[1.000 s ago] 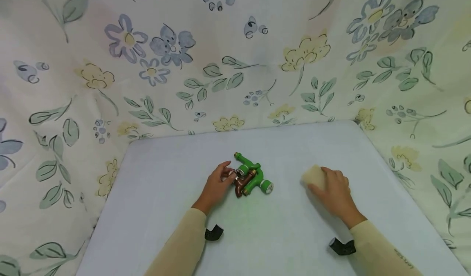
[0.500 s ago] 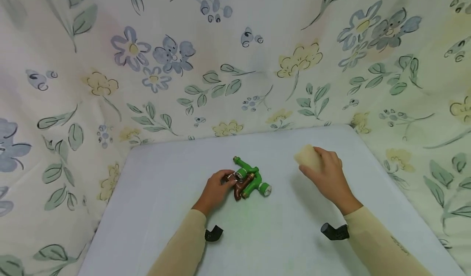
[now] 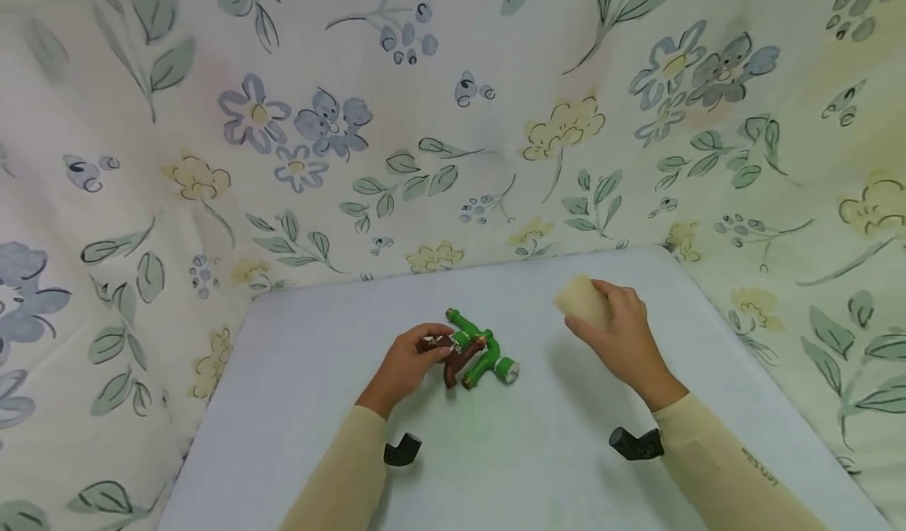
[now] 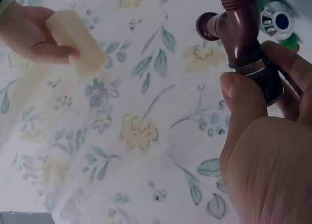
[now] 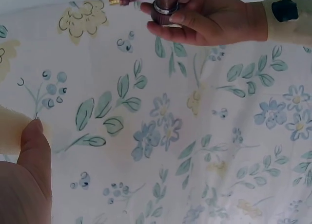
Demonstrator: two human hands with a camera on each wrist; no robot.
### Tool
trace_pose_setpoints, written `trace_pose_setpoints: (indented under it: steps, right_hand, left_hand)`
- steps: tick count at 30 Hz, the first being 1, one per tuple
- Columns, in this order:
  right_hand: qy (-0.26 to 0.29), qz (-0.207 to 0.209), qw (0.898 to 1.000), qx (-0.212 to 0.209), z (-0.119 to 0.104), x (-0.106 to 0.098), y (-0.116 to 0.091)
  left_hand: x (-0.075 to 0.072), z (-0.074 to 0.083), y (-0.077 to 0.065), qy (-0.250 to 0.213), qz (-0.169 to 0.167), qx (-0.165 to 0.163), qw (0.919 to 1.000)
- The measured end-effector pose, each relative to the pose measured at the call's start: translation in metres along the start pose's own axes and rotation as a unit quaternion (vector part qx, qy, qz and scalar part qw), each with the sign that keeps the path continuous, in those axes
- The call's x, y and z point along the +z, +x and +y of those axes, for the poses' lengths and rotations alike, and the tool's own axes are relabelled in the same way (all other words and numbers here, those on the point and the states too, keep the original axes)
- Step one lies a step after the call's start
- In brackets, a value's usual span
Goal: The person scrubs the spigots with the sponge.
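My left hand grips a brown tap by its knob, thumb and fingers pinching it, as the left wrist view shows with the brown tap up close. Green taps with round knobs lie right beside and behind it on the table; they overlap in the head view, so where one ends is hard to tell. Over to the right, my right hand holds a cream sponge above the tabletop, thumb on the near side. Only an edge of the sponge shows in the right wrist view.
Both hands work over a white-covered table. A floral cloth hangs behind and along both sides of it. Black wrist mounts stick out from the cream sleeves.
My right hand has raised the sponge off the table and brought it left. My left fingers have gone from touching the brown tap to gripping its knob, and the tap has shifted slightly.
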State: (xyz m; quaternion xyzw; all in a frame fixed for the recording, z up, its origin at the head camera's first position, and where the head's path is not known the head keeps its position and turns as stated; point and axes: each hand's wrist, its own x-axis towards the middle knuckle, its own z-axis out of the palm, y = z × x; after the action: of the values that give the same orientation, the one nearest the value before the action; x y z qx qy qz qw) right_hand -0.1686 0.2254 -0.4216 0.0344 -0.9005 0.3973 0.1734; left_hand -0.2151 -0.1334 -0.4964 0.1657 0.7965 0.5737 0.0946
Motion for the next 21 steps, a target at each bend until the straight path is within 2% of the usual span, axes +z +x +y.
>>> trace_pose_setpoints:
  steps: [4, 7, 12, 16, 21]
  right_hand:
    - [0.015, 0.001, 1.000, -0.003, -0.008, 0.001, 0.000]
    - [0.031, -0.005, 0.999, -0.013, -0.017, 0.002, 0.001]
    - [0.069, -0.019, 0.997, -0.042, -0.037, 0.005, 0.003]
    - [0.100, -0.026, 0.992, -0.069, -0.055, 0.007, 0.004]
    - [0.132, -0.048, 0.985, -0.096, -0.074, 0.012, 0.004]
  left_hand:
    - [-0.002, 0.018, -0.004, -0.095, -0.021, 0.025, 0.9949]
    - [-0.004, 0.032, -0.007, -0.130, -0.030, 0.045, 0.9900]
    - [-0.004, 0.057, -0.012, -0.122, -0.014, 0.081, 0.9892]
    - [-0.001, 0.077, -0.015, -0.101, 0.008, 0.093, 0.9905]
    - [0.002, 0.093, -0.015, -0.112, 0.028, 0.114, 0.9867]
